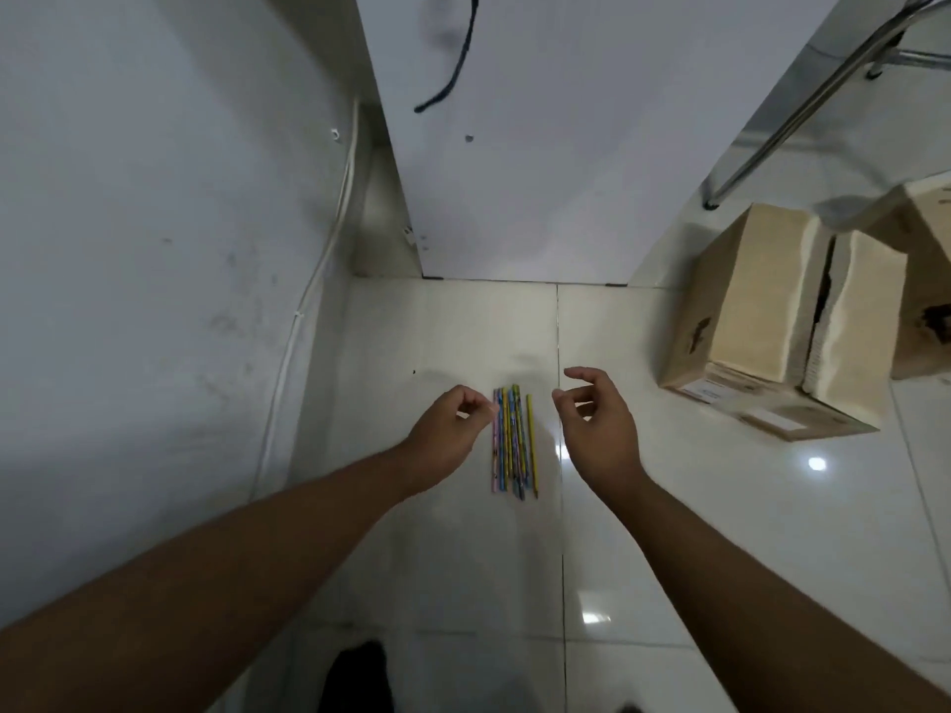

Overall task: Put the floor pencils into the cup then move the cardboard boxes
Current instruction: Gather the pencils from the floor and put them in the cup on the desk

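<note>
Several coloured pencils (514, 440) lie side by side in a tight row on the white tiled floor, pointing away from me. My left hand (446, 434) hovers just left of the row with its fingers loosely curled, fingertips close to the leftmost pencil, holding nothing. My right hand (597, 424) hangs just right of the row, fingers relaxed and half curled, empty. A cardboard box (772, 321) with open flaps stands on the floor at the right, and a second box (926, 280) sits behind it at the frame edge. No cup is in view.
A white wall (154, 249) runs along the left with a thin white cable (329, 239). A white cabinet panel (540, 146) stands straight ahead with a dark cord hanging on it. Metal chair legs (803, 105) reach the floor at the upper right. A dark shoe (360, 676) shows at the bottom.
</note>
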{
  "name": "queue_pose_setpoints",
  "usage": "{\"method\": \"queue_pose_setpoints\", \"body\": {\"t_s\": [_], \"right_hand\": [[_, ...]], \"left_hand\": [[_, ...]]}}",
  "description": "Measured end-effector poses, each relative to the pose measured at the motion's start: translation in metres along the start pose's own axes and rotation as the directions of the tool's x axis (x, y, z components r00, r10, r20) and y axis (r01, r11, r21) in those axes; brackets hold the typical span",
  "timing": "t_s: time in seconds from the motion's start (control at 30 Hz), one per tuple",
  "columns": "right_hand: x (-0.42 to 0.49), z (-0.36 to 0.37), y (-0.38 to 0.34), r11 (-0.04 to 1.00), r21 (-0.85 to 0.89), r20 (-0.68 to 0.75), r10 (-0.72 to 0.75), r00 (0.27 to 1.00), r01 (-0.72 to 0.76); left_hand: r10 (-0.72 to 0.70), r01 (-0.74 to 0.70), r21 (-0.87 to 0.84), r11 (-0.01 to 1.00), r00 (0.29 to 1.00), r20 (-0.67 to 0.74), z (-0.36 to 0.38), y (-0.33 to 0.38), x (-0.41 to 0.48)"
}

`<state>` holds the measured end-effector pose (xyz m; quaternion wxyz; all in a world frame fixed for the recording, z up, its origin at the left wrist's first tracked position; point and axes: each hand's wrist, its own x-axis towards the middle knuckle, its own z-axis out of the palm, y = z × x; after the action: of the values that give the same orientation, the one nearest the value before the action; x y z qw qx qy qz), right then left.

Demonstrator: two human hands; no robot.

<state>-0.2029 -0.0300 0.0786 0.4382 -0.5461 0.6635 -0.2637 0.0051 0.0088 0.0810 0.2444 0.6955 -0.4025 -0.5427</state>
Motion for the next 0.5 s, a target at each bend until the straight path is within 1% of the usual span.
{"method": "queue_pose_setpoints", "body": {"t_s": [0.1,0.17,0.23,0.27,0.4,0.5], "right_hand": [[0.040,0.014,0.038,0.994,-0.062,0.031,-0.085,0.996,0.086],[0.068,0.025,0.061,0.984,-0.128,0.042,-0.123,0.992,0.127],[0.087,0.039,0.084,0.982,-0.136,0.055,-0.125,0.991,0.132],[0.093,0.042,0.089,0.981,-0.142,0.084,-0.124,0.989,0.135],[0.122,0.050,0.094,0.955,-0.195,0.137,-0.198,0.971,0.222],[0.134,0.053,0.088,0.971,-0.153,0.111,-0.168,0.980,0.184]], "left_hand": [[0.088,-0.090,0.126,0.988,0.996,0.019,0.010,-0.020,0.050],[0.132,-0.129,0.178,0.976,0.991,-0.009,0.013,-0.032,0.082],[0.175,-0.161,0.222,0.962,0.983,-0.047,0.018,-0.048,0.106],[0.168,-0.151,0.237,0.960,0.984,-0.055,0.018,-0.052,0.114],[0.150,-0.128,0.274,0.953,0.987,-0.063,0.022,-0.070,0.140],[0.109,-0.085,0.251,0.964,0.991,-0.082,0.021,-0.080,0.138]]}}
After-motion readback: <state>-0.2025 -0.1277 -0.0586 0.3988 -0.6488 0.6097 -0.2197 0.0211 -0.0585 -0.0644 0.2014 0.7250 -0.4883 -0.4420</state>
